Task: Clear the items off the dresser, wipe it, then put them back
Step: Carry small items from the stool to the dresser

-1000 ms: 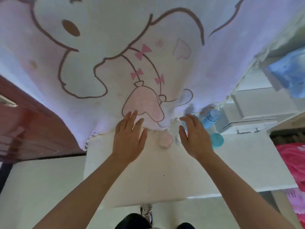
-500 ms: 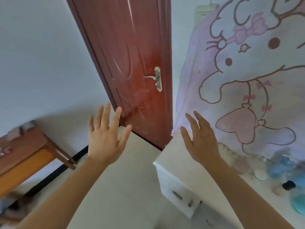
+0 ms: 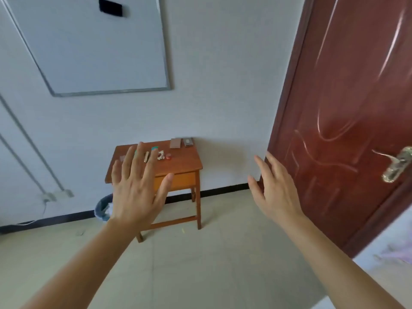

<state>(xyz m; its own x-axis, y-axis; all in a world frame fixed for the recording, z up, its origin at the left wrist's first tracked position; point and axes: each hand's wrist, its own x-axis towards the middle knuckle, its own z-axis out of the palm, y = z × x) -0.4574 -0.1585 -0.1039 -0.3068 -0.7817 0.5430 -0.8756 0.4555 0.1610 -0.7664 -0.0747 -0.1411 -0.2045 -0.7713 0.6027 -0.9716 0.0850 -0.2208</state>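
1. Head view, hands: left hand (image 3: 136,186) raised, palm forward, fingers spread wide, holding nothing. Right hand (image 3: 275,188) raised likewise, fingers apart, empty.

2. Head view, dresser: mostly out of frame. Only a pale sliver at the lower right edge, probably the dresser (image 3: 385,248), behind and right of the right forearm. Top surface and any items on it not visible.

3. Head view, side table: small wooden table (image 3: 178,166) straight ahead against the far wall, across open floor, well apart from both hands. Long axis parallel to the wall, running left to right. Several small items (image 3: 161,154) lying on the top; too small to identify.

4. Head view, key relation: table lies forward and between the hands, slightly left of centre; left hand overlaps it in the picture and appears nearer to its line. Dresser lies to the right and rearward, on the right hand's side.

5. Head view, surroundings: red-brown door (image 3: 347,121) to the right, whiteboard (image 3: 93,43) on the wall at upper left, waste bin (image 3: 103,208) beside the table's left legs.

6. Judgement: stage of the task not determinable from this view.
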